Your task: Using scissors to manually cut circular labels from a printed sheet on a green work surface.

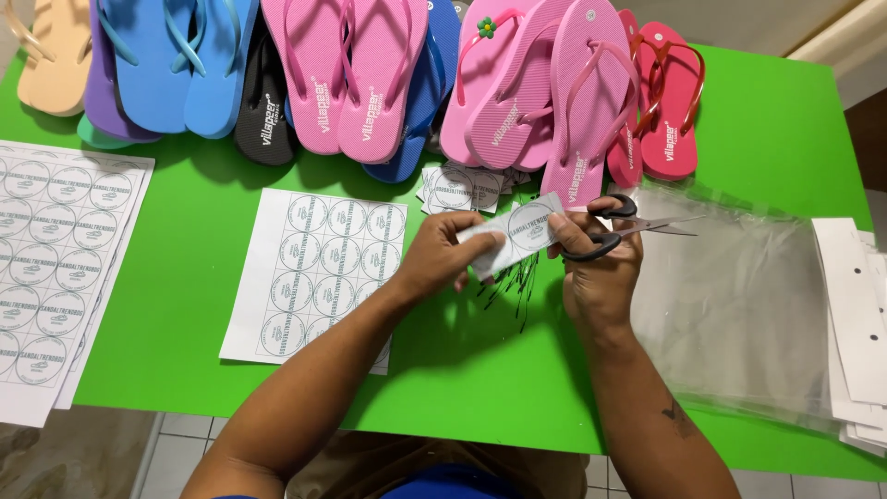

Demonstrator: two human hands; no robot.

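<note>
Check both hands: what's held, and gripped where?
Left hand pinches a paper strip of round labels by its left end. Right hand holds scissors by the black handle loops.

**Sandals, Sheets and Bags on a Green Table**

A bright green table (767, 139) stood over a tiled floor (176, 448). Along its far edge lay rows of flip-flops: a beige one (55, 55) at the far left, a blue pair (176, 60), a black one (266, 115), several pink pairs (370, 74) and a red pair (670, 102). Sheets printed with round labels (319, 273) rested flat near the middle, with a larger stack of them (55, 259) at the left edge. Cut labels (462, 189) were piled just below the pink sandals. Clear plastic bags (739, 305) and white cards (855, 314) lay at the right.
</note>
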